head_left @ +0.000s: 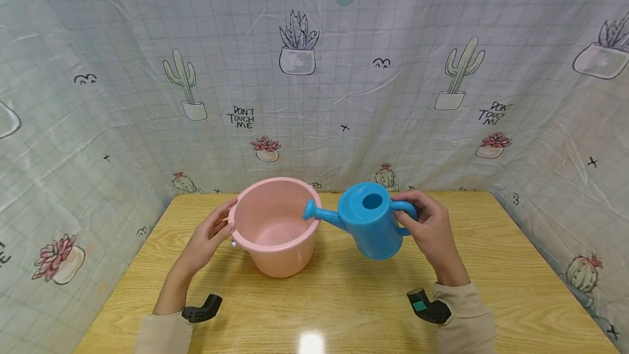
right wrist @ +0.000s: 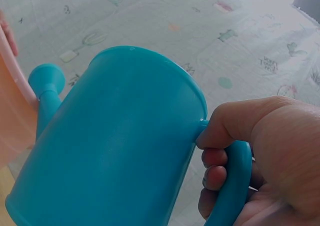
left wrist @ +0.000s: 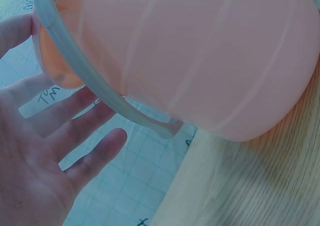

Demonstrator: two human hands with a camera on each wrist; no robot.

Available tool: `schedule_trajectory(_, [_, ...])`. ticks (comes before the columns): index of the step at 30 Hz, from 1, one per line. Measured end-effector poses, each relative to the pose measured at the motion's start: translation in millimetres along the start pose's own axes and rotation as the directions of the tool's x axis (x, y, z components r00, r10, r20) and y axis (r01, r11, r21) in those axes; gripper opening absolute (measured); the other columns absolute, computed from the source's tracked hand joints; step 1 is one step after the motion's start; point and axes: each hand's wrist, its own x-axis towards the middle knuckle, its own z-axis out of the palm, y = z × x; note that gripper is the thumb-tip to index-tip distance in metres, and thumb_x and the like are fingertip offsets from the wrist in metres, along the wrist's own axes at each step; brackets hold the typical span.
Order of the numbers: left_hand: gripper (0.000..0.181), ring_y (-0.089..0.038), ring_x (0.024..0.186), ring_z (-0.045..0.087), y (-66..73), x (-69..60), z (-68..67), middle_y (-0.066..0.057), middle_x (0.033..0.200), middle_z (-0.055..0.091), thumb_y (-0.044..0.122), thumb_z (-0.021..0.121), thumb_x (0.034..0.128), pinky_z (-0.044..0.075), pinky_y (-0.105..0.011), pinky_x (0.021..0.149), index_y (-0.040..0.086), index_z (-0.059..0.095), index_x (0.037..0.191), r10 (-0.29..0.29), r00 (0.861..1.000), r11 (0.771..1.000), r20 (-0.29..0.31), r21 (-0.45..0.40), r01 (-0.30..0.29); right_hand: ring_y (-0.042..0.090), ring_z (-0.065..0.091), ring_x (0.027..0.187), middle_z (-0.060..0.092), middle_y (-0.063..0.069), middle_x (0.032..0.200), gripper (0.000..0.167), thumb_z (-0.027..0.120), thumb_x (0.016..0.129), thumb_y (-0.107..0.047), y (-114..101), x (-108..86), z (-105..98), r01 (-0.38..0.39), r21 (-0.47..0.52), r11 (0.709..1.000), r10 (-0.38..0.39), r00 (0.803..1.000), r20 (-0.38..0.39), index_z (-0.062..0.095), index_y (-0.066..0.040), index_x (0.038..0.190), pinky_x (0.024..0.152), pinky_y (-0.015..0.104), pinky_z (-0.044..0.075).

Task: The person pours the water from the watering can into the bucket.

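Note:
A pink bucket [head_left: 282, 258] stands on the wooden table, its pale handle [left wrist: 90, 76] hanging down the side near my left hand. My left hand [head_left: 203, 242] touches the bucket's left rim with its thumb and spread, fairly straight fingers. On the right, my right hand [head_left: 432, 228] grips the handle [right wrist: 235, 181] of a blue watering can [head_left: 375, 234], fingers curled round it. The can's spout [head_left: 310, 210] points left, with its flared head over the bucket's right rim. Whether the can's base touches the table I cannot tell.
The table [head_left: 344, 310] reaches a patterned cloth [head_left: 344, 92] that hangs behind it and along both sides. Each wrist carries a black camera mount, one on the left wrist [head_left: 201, 310] and one on the right wrist [head_left: 429, 307].

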Motion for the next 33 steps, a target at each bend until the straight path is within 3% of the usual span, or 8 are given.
schedule_trajectory(33, [0.055,0.001,0.127,0.048,-0.4,-0.3,-0.5,-0.016,0.151,0.040,0.010,0.051,0.1001,0.042,-0.009,0.096,0.019,0.033,0.152,-0.011,1.000,1.000,0.005,-0.005,0.011,0.005,0.062,0.096,0.065,-0.010,0.105,0.023,0.062,0.089,0.004,-1.6,-0.4,0.1,-0.003,-0.011,1.000,0.003,1.000,-0.004,0.062,0.007,0.112,0.086,0.015,0.051])
